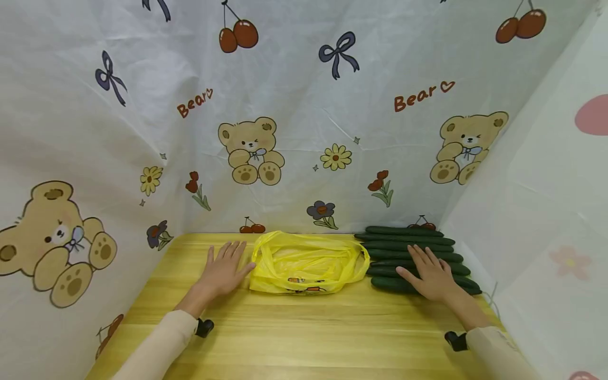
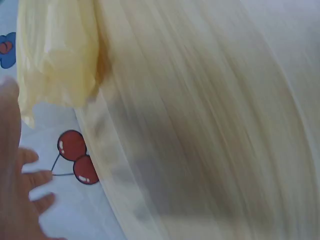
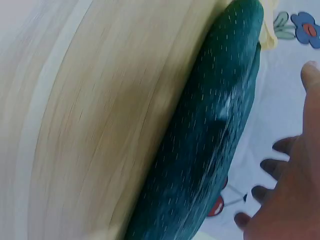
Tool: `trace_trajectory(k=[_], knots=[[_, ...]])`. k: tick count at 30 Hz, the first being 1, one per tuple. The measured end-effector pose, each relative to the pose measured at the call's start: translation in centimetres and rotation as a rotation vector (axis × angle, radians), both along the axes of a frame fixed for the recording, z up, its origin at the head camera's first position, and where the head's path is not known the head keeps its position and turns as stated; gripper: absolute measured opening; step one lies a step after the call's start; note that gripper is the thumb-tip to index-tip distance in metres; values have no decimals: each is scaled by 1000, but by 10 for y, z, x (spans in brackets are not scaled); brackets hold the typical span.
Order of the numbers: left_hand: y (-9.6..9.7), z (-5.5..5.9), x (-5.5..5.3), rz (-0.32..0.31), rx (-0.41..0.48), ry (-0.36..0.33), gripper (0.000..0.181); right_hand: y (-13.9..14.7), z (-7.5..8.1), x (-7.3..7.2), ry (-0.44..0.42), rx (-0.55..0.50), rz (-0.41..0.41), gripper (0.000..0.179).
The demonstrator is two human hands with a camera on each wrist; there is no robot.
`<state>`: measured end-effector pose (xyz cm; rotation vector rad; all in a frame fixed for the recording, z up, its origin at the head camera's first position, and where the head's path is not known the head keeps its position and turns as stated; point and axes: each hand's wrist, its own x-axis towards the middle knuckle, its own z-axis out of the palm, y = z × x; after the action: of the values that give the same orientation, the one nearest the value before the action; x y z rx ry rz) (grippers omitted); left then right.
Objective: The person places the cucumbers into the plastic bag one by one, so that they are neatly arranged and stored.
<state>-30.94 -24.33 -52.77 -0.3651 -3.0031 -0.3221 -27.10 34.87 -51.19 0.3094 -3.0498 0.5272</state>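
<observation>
A yellow plastic bag [image 1: 304, 287] with its mouth spread wide stands at the middle back of the wooden table. Just left of it is my left hand [image 1: 223, 274], palm down with fingers straight, its thumb at the bag's edge. To the right of the bag lie several dark green cucumbers [image 1: 394, 285] side by side in a row. My right hand [image 1: 432, 277] hovers over their right part with fingers extended, holding nothing. In the right wrist view the nearest cucumber [image 3: 200, 135] runs diagonally beside the hand. The left wrist view shows the bag's side [image 2: 65, 60] near the left hand.
A wooden table [image 1: 313, 338] extends in front of the bag and cucumbers. White cloth with bears and cherries [image 1: 247, 227] hangs behind and on the left. A pale panel [image 1: 537, 227] stands on the right, with a thin cable [image 1: 493, 303] by the table's edge.
</observation>
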Motion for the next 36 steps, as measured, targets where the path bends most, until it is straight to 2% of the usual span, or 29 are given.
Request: trace_trajectory(k=[6, 11, 15, 20, 29, 33, 36], knots=[[24, 5, -9, 126, 189, 5, 80, 44, 0, 10, 63, -71, 12, 77], [35, 15, -18, 183, 312, -33, 68, 75, -8, 19, 118, -75, -6, 70], [40, 20, -24, 209, 327, -66, 62, 91, -16, 24, 140, -90, -5, 56], [45, 19, -31, 228, 290, -121, 62, 103, -22, 27, 159, -98, 28, 34], [56, 25, -37, 236, 411, -155, 51, 120, -28, 30, 54, -121, 10, 38], [60, 30, -38, 234, 432, -156, 38, 123, -32, 30, 28, -134, 34, 34], [61, 32, -37, 228, 437, -160, 41, 123, -34, 31, 15, -145, 56, 33]])
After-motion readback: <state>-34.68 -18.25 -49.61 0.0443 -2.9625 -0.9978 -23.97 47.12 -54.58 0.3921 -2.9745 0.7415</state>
